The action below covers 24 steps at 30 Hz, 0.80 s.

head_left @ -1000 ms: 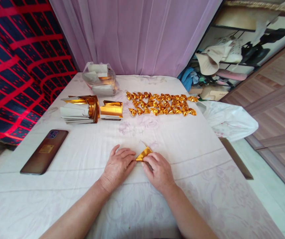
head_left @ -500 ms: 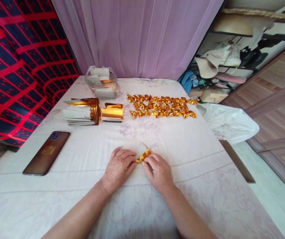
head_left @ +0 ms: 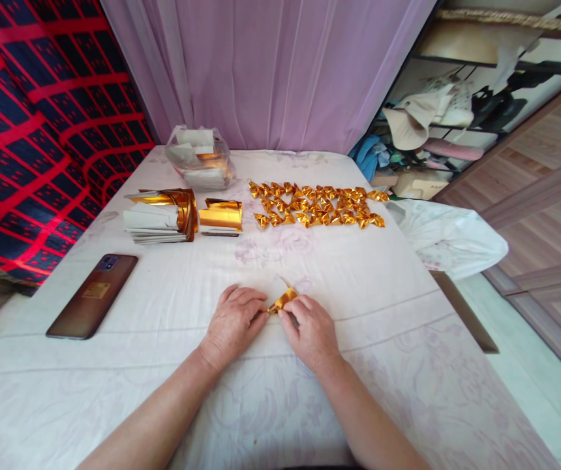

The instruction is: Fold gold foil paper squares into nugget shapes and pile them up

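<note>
A small piece of gold foil paper (head_left: pixel 283 300) lies on the white tablecloth (head_left: pixel 349 274), partly folded. My left hand (head_left: pixel 234 323) presses its left end with the fingertips. My right hand (head_left: pixel 310 329) pinches its right end. Both hands rest on the cloth near the table's front middle. Further back lie rows of several folded gold paper pieces (head_left: pixel 317 205). A stack of flat gold sheets (head_left: pixel 220 216) sits to their left.
A bundle of white and gold sheets (head_left: pixel 160 217) lies at the back left, with a clear plastic bag of papers (head_left: pixel 199 156) behind it. A dark phone (head_left: pixel 93 296) lies on the left. A white plastic bag (head_left: pixel 449 235) hangs off the right edge.
The gold paper between my fingers has gone from a flat triangle to a more crumpled, narrower fold. My hands have stayed in nearly the same place.
</note>
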Each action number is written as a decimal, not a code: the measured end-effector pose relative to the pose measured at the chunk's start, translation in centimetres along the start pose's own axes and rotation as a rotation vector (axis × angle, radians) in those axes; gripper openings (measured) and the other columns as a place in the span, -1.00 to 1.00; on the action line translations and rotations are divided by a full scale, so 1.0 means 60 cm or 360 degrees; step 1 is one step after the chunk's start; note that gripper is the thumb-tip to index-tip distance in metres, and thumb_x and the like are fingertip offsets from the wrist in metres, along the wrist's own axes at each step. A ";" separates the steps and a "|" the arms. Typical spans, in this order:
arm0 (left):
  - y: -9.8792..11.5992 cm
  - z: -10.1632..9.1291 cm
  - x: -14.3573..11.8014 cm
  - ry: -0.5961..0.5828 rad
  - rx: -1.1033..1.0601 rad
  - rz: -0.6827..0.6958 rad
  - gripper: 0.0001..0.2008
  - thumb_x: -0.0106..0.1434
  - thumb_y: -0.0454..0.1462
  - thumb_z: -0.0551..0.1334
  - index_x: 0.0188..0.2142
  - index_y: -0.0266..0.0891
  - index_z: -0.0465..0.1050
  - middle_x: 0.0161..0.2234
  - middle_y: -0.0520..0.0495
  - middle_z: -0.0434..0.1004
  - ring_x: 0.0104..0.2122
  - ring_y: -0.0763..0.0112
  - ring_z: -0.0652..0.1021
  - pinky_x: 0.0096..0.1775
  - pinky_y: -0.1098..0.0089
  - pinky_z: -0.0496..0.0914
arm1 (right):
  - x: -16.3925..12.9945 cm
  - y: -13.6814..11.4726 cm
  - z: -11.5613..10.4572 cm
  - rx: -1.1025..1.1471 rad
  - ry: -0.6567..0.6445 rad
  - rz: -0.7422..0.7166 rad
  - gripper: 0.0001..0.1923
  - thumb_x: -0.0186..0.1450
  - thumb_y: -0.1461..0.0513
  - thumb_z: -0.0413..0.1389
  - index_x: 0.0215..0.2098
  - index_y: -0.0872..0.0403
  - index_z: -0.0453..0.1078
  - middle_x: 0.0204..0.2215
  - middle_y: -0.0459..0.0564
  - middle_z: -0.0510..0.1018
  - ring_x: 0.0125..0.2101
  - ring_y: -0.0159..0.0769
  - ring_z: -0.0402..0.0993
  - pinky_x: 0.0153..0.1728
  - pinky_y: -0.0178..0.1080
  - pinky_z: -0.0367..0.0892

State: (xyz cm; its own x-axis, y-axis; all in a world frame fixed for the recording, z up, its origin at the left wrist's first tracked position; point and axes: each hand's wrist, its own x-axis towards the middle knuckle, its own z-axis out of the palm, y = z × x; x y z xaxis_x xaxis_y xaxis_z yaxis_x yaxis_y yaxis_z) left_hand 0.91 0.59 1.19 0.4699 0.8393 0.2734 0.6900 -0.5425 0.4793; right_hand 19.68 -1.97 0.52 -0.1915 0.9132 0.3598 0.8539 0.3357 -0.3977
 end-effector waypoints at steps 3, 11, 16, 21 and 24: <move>0.000 0.000 0.000 0.0013 -0.0009 0.0015 -0.88 0.29 -0.29 0.18 -0.32 -0.14 0.51 -0.17 -0.03 0.60 -0.14 0.29 0.54 0.12 0.07 0.22 | 0.001 0.000 0.000 -0.0010 -0.0005 0.0006 -0.83 0.32 0.24 0.06 -0.43 0.03 0.38 -0.45 -0.06 0.46 -0.39 -0.31 0.39 -0.33 -0.28 0.20; -0.002 -0.001 -0.001 -0.0022 -0.0019 -0.0010 -0.90 0.29 -0.26 0.21 -0.32 -0.14 0.51 -0.16 -0.01 0.59 -0.13 0.30 0.53 0.12 0.07 0.22 | 0.002 0.001 0.003 -0.0008 -0.0001 -0.0008 -0.82 0.33 0.24 0.04 -0.44 0.03 0.37 -0.46 -0.07 0.46 -0.39 -0.31 0.39 -0.34 -0.27 0.20; -0.002 0.001 0.001 0.0000 -0.0025 -0.0047 -0.84 0.30 -0.26 0.18 -0.37 -0.15 0.52 -0.14 -0.06 0.58 -0.12 0.27 0.52 0.13 0.05 0.23 | 0.002 0.003 0.000 0.0063 -0.0022 -0.0002 -0.86 0.31 0.25 0.06 -0.42 0.03 0.38 -0.44 -0.07 0.47 -0.37 -0.31 0.42 -0.32 -0.28 0.24; -0.002 0.002 0.001 0.0015 -0.0031 -0.0043 -0.84 0.30 -0.27 0.18 -0.37 -0.15 0.52 -0.13 -0.06 0.58 -0.12 0.26 0.51 0.12 0.03 0.24 | 0.001 0.005 -0.002 0.0077 -0.0038 0.0005 -0.85 0.32 0.25 0.05 -0.42 0.02 0.36 -0.43 -0.07 0.47 -0.36 -0.31 0.42 -0.30 -0.28 0.24; -0.001 0.001 0.001 0.0011 -0.0036 -0.0049 -0.85 0.30 -0.27 0.19 -0.38 -0.15 0.51 -0.13 -0.05 0.58 -0.12 0.26 0.51 0.11 0.03 0.25 | 0.002 0.005 -0.001 0.0037 -0.0039 0.0002 -0.83 0.33 0.24 0.04 -0.43 0.02 0.35 -0.44 -0.06 0.46 -0.38 -0.31 0.41 -0.32 -0.27 0.22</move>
State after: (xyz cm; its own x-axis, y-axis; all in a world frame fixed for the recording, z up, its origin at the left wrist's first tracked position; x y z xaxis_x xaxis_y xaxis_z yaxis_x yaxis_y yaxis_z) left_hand 0.94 0.67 1.14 0.4448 0.8558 0.2640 0.6915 -0.5155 0.5061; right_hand 19.94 -1.80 0.48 -0.2025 0.9189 0.3386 0.8428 0.3396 -0.4175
